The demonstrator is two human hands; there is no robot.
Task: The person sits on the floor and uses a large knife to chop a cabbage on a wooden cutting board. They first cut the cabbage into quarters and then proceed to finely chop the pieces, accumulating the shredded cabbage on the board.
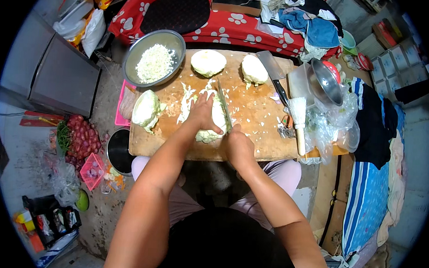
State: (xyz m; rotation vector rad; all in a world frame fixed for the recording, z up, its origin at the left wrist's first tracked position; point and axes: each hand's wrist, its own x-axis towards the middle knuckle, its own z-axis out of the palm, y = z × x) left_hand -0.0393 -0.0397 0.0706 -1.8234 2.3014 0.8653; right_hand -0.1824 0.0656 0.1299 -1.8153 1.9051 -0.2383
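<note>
My left hand (202, 113) lies with spread fingers on a cut cabbage piece (208, 136), holding it against the wooden cutting board (275, 144). In my right hand (240, 146) is the handle of a kitchen knife (223, 102). Its blade stands on edge along the cabbage's right side. Cabbage shreds (185, 102) lie left of my fingers, and small bits are scattered around. Three more cabbage chunks rest on the board: one at the left (146, 111), one at the back (208, 62) and one at the back right (254, 71).
A metal bowl (128, 71) of chopped cabbage (154, 64) sits at the back left corner. At the right lie a cleaver (274, 70), a white brush (298, 116) and scissors (287, 123), beside plastic bags (320, 135). A black pot (119, 149) and red onions (83, 135) are at the left.
</note>
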